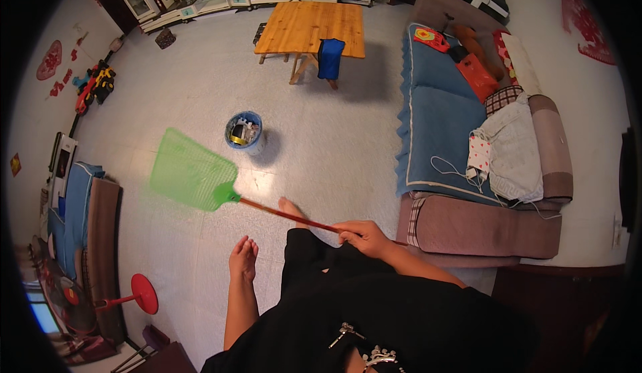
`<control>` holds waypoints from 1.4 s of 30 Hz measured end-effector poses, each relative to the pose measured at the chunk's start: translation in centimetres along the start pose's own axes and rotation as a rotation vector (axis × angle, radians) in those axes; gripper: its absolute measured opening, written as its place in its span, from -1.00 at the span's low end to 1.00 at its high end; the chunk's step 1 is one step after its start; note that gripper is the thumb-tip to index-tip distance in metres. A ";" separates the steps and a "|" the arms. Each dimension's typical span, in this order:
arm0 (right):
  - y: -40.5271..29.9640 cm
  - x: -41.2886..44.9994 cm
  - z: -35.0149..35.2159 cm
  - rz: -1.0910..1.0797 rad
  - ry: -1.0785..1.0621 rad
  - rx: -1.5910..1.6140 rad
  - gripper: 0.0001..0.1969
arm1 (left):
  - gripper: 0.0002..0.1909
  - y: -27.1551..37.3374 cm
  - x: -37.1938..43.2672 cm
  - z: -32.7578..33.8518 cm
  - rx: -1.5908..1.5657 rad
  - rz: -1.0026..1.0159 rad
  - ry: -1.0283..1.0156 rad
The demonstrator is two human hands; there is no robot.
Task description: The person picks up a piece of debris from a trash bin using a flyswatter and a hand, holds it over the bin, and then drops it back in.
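Note:
A fly swatter with a green mesh head (193,172) and a reddish-brown stick handle (286,215) slants across the view. My right hand (368,237) grips the handle near its rear end, in front of my dark clothing, and a short length of stick sticks out behind the fist. The green head is held to the left, over the floor. My left hand (244,258) is raised to the left of my body, loosely curled and holding nothing. Just beyond the swatter stands a blue-lined waste bin (256,144) with rubbish in it.
A wooden folding table (316,27) with a blue cloth (331,58) over its edge is ahead. On the right is a sofa (441,127) bearing bags, a cable and a power strip. A red-based stand fan (144,294) and another sofa (103,222) line the left. Toy vehicles (95,86) sit by the wall.

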State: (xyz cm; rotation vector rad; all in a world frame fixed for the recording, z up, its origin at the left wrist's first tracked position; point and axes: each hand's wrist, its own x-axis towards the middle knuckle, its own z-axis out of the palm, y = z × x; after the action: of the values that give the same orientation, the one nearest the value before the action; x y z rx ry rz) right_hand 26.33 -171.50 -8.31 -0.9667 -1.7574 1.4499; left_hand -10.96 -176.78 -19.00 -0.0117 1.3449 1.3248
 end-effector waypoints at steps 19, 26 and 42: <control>-0.5 28.2 -5.4 0.069 0.550 0.122 -0.70 | -0.72 18.6 38.2 14.2 0.146 0.032 0.186; -3.2 32.6 -7.5 -0.002 0.815 0.178 -0.71 | -0.77 20.3 45.7 17.5 0.581 0.174 0.228; -3.7 36.5 -7.9 0.016 0.863 0.128 -0.70 | -0.67 23.8 49.6 20.9 1.336 0.395 0.216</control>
State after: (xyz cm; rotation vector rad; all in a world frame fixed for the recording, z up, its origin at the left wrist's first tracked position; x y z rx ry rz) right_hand 13.72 -136.65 -2.16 -1.2796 -1.0084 0.9094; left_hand -28.46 -121.76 -30.38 1.0798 2.2617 0.4922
